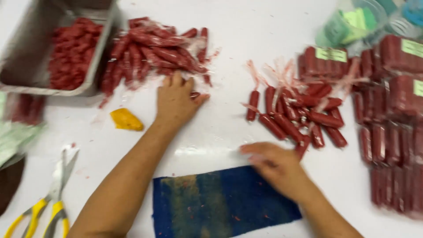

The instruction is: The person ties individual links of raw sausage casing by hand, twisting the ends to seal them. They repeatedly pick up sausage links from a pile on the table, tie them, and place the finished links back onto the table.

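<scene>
At the far left edge of the white table (238, 31), yellow-handled scissors (46, 202) lie near the bottom corner, and above them a grey metal tray (26, 53) holds a heap of red sausages. Just right of the tray a pile of wrapped red sausages (154, 48) spreads over the table, with a small yellow scrap (126, 120) lying below it. The left hand (177, 100) rests palm down at the lower edge of that pile, fingers spread loosely and touching the nearest wrappers, holding nothing. Lower down, a stained blue cloth (220, 202) lies flat near the front edge. The right hand (275, 165) hovers over the cloth's upper right corner, fingers curled; it is blurred, so I cannot tell whether it pinches anything. Just beyond it lies a loose cluster of sausages (299, 114), and at the far right stand packed bundles (392, 128) with green labels.
</scene>
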